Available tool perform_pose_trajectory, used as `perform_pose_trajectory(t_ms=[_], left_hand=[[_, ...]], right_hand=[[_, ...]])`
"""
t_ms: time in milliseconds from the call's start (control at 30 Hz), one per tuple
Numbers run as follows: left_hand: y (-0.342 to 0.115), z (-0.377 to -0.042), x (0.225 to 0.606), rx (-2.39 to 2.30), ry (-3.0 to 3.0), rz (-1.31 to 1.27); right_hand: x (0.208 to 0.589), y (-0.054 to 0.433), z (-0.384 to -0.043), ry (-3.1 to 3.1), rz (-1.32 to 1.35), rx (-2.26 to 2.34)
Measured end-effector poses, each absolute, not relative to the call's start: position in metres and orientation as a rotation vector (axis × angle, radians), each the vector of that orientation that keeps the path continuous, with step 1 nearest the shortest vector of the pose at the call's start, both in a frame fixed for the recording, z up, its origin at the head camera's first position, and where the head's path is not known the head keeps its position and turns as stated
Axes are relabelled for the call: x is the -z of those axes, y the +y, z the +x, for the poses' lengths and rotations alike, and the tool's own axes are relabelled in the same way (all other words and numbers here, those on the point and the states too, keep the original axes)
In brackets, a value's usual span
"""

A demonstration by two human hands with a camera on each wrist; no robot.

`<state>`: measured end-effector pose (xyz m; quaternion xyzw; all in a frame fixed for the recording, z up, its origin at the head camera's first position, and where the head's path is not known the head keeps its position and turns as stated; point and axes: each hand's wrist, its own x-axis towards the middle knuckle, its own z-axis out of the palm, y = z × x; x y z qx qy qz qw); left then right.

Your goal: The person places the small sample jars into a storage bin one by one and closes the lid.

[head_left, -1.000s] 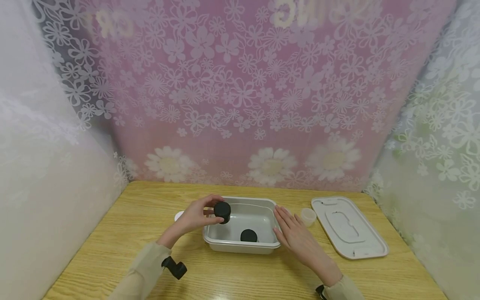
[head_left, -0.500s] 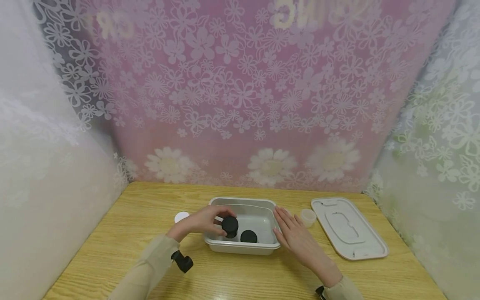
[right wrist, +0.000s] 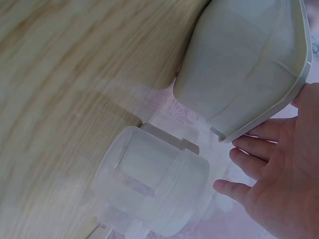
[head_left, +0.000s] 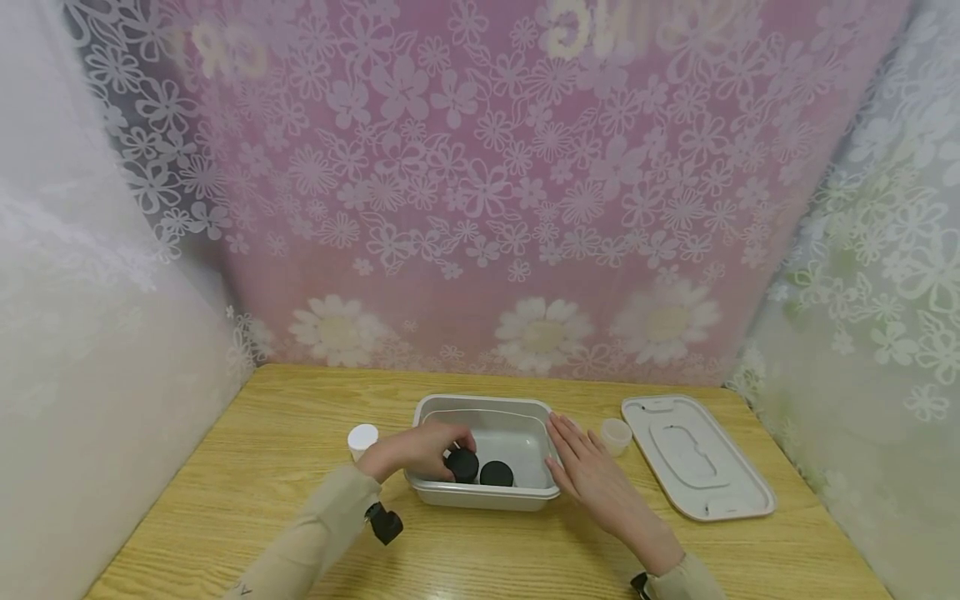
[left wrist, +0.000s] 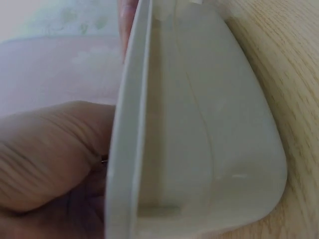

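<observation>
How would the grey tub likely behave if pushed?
The tub is probably stiff: its rim shows no bend beside the right hand. Being low and broad on the table, it would likely slide rather than tip. Its thin-looking walls suggest it may be light.

Rear: pink floral backdrop (head_left: 465, 300), covered in white flower outlines (head_left: 487, 187); three large pale daisies (head_left: 543, 332) in a row just above the table's far edge. Faint yellowish lettering (head_left: 567, 32) along top edge, reversed. Frame left: whitish panel (head_left: 97, 358), bright streak mid-height. Frame right: pale panel (head_left: 847, 400), white blossoms, green tints. Below: yellow wood-grain tabletop (head_left: 480, 550), slight glare bottom centre.
</observation>
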<state>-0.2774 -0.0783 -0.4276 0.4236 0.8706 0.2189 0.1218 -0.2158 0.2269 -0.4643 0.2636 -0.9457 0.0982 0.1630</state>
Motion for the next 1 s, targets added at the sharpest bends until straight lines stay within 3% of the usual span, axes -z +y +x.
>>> perform_pose_trajectory(t_ms=[767, 1000], left_hand=[[-0.074, -0.28, 0.426, -0.721, 2.417, 1.083], [-0.077, -0.287, 0.432, -1.081, 2.418, 1.021]], right_hand=[[0.464, 0.226, -0.216, -2.691, 0.749, -0.291], [0.465, 0.226, -0.216, -2.674, 0.755, -0.283]])
